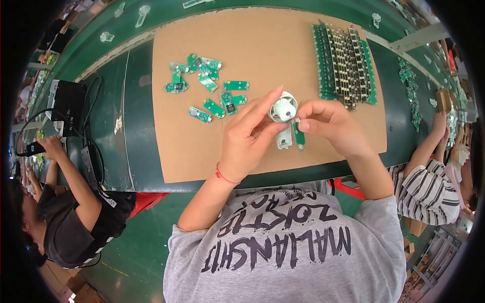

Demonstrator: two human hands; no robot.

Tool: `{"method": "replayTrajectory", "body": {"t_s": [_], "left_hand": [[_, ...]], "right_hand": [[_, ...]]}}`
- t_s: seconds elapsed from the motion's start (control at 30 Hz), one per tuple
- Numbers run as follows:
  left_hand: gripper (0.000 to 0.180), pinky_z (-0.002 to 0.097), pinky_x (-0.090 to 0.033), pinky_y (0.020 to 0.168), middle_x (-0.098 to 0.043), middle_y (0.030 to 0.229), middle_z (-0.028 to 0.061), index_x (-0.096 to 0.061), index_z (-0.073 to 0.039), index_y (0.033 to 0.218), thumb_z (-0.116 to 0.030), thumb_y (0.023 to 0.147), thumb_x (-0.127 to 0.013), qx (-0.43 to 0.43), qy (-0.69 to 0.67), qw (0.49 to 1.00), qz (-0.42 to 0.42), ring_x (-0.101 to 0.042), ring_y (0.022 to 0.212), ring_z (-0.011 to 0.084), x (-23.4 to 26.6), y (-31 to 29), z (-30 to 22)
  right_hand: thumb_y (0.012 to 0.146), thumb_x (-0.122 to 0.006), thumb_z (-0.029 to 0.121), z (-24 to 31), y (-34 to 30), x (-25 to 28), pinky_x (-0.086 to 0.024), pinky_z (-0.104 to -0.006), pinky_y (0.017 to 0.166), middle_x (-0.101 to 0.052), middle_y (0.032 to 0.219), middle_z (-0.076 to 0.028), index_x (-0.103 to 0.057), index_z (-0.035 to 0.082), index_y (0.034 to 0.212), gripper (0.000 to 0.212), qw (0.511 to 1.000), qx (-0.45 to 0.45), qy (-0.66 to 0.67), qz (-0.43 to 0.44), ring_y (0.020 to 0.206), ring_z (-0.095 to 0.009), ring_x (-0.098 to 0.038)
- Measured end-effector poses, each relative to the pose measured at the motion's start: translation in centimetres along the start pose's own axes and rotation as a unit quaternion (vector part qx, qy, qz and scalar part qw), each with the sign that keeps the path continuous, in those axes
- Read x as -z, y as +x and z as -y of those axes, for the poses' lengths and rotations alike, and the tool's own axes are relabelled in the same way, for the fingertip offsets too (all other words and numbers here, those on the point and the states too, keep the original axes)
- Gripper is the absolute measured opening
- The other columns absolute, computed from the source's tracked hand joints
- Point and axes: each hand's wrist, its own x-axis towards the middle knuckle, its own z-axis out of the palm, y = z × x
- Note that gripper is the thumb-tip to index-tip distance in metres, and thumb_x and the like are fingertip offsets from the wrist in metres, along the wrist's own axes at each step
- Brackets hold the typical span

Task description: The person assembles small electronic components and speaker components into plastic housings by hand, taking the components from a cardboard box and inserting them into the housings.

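Over the cardboard sheet [202, 151], my left hand [245, 139] grips a white plastic fan housing [284, 108], with thumb and fingers on its round head. The housing's short handle [284, 139] points down toward me. Close beside it, my right hand [336, 126] pinches the upper end of a narrow green circuit board [299, 136]. The board hangs just right of the handle; whether the two touch, I cannot tell. Left of my hands lie several loose green circuit boards [205, 81], some overlapping, a few with a dark component.
Rows of circuit board strips [343, 65] stand packed at the sheet's right. A black box [68, 108] with cables is on the green table at left. Co-workers [65, 217] sit on both sides. Clear plastic parts [143, 15] lie beyond the far ledge.
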Motion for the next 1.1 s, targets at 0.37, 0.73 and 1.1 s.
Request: {"method": "replayTrajectory", "body": {"t_s": [0.37, 0.73, 1.1], "left_hand": [[0.051, 0.0181, -0.045, 0.061, -0.056, 0.106, 0.007, -0.047, -0.005, 0.129, 0.003, 0.081, -0.062, 0.067, -0.018, 0.994, -0.086, -0.059, 0.074, 0.0053, -1.0, 0.5, 0.3], [0.046, 0.0221, -0.046, 0.076, -0.057, 0.113, 0.009, -0.045, -0.005, 0.131, 0.0, 0.086, -0.055, 0.151, -0.103, 0.98, -0.077, -0.055, 0.091, 0.0076, -0.9, 0.7, -0.9], [0.054, 0.0294, -0.04, 0.089, -0.052, 0.118, 0.0108, -0.043, 0.001, 0.129, -0.008, 0.08, -0.064, 0.058, 0.007, 0.987, -0.15, -0.05, 0.107, 0.0179, -1.3, 1.7, 1.4]], "right_hand": [[0.079, -0.067, 0.011, -2.4, 0.8, -0.9, -0.039, -0.0271, 0.069, -0.059, 0.08, -0.003, -0.063, 0.003, 0.086, 0.011, 0.92, 0.207, -0.304, -0.134, 0.076, -0.014, -0.051], [0.073, -0.071, 0.01, -3.4, 1.3, -1.6, -0.043, -0.0292, 0.069, -0.058, 0.078, -0.006, -0.055, 0.001, 0.099, 0.031, 0.82, 0.28, -0.434, -0.248, 0.076, -0.016, -0.054], [0.087, -0.057, 0.013, -2.5, 3.6, -1.3, -0.043, -0.0264, 0.053, -0.059, 0.068, -0.006, -0.053, -0.002, 0.09, 0.016, 0.939, 0.122, -0.312, -0.073, 0.06, -0.009, -0.055]]}}
